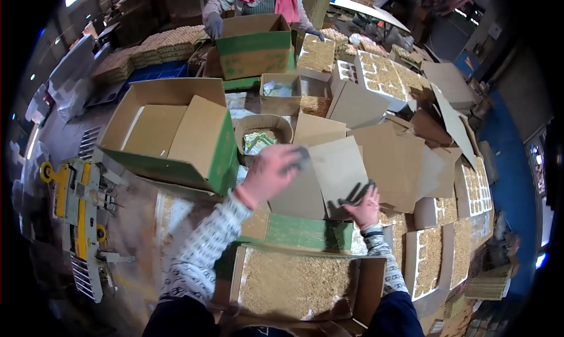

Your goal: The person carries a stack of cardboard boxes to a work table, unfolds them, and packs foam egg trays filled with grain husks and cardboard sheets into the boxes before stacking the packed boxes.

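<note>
Beyond the open brown cardboard box (372,284) of tan shavings, the right hand (368,208) spreads wide at a flat, pale grey cardboard sheet (336,163), apparently steadying it; the blurred left hand's (269,173) grip cannot be told.

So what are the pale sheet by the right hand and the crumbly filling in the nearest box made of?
The pale sheet looks like plain matte cardboard: stiff, flat, grey-beige, straight-edged. The crumbly filling seems dry, dull plant matter, given its loose tan bits; sawdust or husks, I can't tell which.
</note>
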Demonstrator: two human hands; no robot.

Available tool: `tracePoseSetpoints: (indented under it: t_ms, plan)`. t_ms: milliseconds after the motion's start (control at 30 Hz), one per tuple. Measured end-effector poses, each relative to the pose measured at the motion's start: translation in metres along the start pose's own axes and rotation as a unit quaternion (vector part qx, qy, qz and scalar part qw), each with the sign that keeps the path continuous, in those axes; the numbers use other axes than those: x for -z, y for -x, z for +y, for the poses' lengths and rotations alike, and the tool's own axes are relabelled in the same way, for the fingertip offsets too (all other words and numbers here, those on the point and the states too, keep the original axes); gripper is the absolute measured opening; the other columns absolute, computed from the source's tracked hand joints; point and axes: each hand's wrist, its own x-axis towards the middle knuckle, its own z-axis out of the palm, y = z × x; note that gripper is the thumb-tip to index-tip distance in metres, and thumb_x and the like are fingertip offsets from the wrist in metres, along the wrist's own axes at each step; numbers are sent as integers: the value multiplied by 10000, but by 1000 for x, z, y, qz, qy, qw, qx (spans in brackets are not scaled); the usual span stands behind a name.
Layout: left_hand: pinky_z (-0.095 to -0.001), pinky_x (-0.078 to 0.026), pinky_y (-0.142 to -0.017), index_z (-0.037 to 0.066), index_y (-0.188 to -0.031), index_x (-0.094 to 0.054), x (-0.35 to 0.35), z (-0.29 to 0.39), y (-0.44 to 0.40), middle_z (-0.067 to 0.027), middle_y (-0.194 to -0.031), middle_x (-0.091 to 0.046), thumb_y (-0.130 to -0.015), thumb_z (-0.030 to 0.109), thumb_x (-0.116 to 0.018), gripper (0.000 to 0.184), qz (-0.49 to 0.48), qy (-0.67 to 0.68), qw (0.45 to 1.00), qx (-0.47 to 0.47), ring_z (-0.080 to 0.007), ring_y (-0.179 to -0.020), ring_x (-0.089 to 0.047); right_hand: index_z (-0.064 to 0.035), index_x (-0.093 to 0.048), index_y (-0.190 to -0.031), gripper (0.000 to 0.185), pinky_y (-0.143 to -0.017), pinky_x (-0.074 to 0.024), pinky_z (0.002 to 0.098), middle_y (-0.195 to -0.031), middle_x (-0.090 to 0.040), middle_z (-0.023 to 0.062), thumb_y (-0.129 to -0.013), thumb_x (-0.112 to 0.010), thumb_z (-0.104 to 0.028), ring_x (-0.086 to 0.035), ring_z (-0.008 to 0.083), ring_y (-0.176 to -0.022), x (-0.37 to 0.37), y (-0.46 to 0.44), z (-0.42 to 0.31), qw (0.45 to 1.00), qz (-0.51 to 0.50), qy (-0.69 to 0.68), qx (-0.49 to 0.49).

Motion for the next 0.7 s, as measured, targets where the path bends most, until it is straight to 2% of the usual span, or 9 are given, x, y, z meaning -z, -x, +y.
tracePoseSetpoints:
  t_ms: [100,200,267,333,467,533,600,633,700]
  plan:
    - [-462,-449,-808,80,-956,-581,68,86,16,-145,-1104,-547,-564,214,-679,426,-63,-64,971,-220,-322,-975,-546,10,-173,-1373,1164,-996,-201,602,-1399,-206,269,-521,-757,-526,-202,453,-1282,-16,15,-36,987,-111,72,88]
    - [-451,-420,-885,160,-1050,-559,90,149,66,-112,-1179,-517,-732,295,-575,347,-107,-127,956,-243,-281,-1060,-508,-11,-186,-1374,1181,-979,-180,637,-1380,-230,254,-489,-775,-526,-214,431,-1275,-39,14,-37,976,-101,131,139]
    - [-396,-391,-923,63,-1008,-582,60,168,118,-105,-1120,-536,-702,205,-588,337,-123,-133,956,-231,-250,-1020,-513,-12,-213,-1359,1080,-955,-293,575,-1359,-266,269,-532,-769,-430,-279,440,-1243,-1,15,-65,972,-131,129,144]
    - [-368,-342,-971,52,-1091,-540,30,169,172,-119,-1169,-503,-742,266,-578,412,-433,-162,878,-124,-250,-1106,-463,-18,-267,-1332,929,-929,-383,498,-1319,-325,268,-600,-733,-349,-356,428,-1199,2,8,-55,965,-157,137,156]
    - [-377,-359,-942,33,-1096,-527,78,195,172,-127,-1083,-508,-778,378,-566,471,-282,-199,933,-97,-257,-1060,-468,-118,-414,-1231,527,-778,-464,463,-1167,-481,202,-737,-578,-199,-518,363,-1017,77,-9,-35,964,-148,149,165]
    - [-418,-375,-918,-17,-1081,-525,122,215,154,-168,-1056,-526,-732,406,-596,553,-175,-180,968,12,-326,-1023,-488,-130,-505,-1156,418,-750,-459,418,-1095,-528,194,-746,-587,-127,-547,341,-948,120,14,-14,937,202,54,280]
    - [-404,-333,-980,-37,-1224,-429,110,194,193,-214,-1195,-467,-679,347,-703,721,-31,-162,975,148,-360,-1082,-464,-81,-518,-1154,448,-766,-452,385,-1065,-534,188,-715,-596,-45,-547,345,-929,212,78,-64,907,169,-113,369]
    - [-382,-311,-1000,-15,-1280,-385,95,181,213,-196,-1238,-451,-744,343,-659,701,-33,-100,962,254,-337,-1168,-408,-68,-530,-1123,439,-752,-461,382,-1045,-535,178,-690,-580,-10,-549,342,-924,249,115,-93,912,21,-212,350]
    - [-269,-279,-1022,0,-1347,-306,63,146,261,-117,-1358,-365,-856,169,-564,579,53,313,852,416,-168,-1242,-340,-138,-574,-1052,422,-644,-475,346,-954,-544,136,-641,-593,-45,-560,284,-806,271,172,-105,877,-114,-16,467]
